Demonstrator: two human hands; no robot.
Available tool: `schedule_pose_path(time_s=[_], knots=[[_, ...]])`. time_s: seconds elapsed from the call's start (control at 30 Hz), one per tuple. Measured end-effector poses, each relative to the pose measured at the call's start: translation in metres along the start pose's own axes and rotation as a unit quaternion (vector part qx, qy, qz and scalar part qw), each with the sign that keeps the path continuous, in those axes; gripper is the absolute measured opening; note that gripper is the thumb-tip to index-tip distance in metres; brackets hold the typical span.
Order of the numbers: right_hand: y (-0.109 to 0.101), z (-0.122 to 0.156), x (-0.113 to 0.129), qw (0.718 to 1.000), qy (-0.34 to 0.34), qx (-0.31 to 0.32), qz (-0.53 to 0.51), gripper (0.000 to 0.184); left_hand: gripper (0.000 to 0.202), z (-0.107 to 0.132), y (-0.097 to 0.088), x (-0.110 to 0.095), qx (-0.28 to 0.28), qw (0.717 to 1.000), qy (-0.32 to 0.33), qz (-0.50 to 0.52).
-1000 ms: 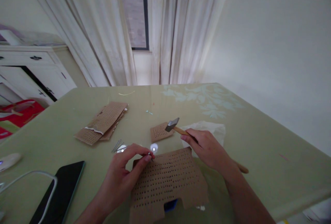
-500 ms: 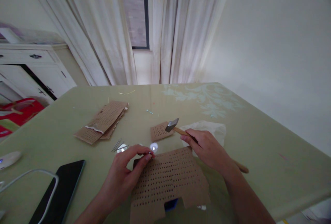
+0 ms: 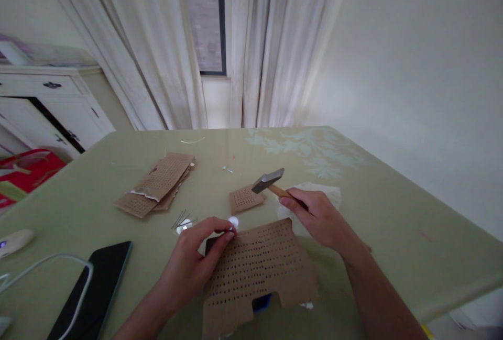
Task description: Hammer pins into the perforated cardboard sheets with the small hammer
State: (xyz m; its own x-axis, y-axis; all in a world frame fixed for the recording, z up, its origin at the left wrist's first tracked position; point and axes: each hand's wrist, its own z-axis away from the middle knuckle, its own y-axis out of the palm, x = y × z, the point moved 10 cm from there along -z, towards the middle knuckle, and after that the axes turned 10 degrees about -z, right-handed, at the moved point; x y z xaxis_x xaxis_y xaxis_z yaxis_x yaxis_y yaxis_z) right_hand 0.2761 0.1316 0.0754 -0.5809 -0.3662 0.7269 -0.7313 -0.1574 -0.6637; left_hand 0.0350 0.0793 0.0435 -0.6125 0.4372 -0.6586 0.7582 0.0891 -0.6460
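Hammer (image 3: 268,181) aloft — nail (image 3: 230,230) pinched at cardboard (image 3: 259,272) edge.

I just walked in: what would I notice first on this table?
A right hand holds a wooden-handled hammer with a grey metal head above the pale green table. Just below, the left hand pinches a small shiny nail at the corner of a brown hole-dotted cardboard sheet.

Readable text: none anywhere.
On brown perforated cardboard sheet (image 3: 259,269): rows of holes, no print.
On black flat phone (image 3: 102,277): dark screen.
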Motion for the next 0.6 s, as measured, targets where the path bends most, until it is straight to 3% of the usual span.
schedule_pose_path(time_s=[0.2,0.3,0.47,0.6], knots=[[0.004,0.006,0.056,0.993,-0.038,0.109,-0.006,0.041,0.016,-0.003,0.005,-0.004,0.016,1.0,0.025,-0.002],[0.006,0.01,0.075,0.993,-0.048,0.112,-0.006,0.041,0.018,-0.003,0.006,-0.007,0.018,0.999,0.033,0.002],[0.015,0.014,0.079,0.988,-0.018,0.148,0.046,0.036,0.02,-0.003,0.011,-0.006,0.033,0.999,0.04,-0.002],[0.008,0.014,0.085,0.991,-0.03,0.12,0.051,0.038,0.019,-0.005,0.01,-0.009,0.03,0.998,0.047,0.024]])
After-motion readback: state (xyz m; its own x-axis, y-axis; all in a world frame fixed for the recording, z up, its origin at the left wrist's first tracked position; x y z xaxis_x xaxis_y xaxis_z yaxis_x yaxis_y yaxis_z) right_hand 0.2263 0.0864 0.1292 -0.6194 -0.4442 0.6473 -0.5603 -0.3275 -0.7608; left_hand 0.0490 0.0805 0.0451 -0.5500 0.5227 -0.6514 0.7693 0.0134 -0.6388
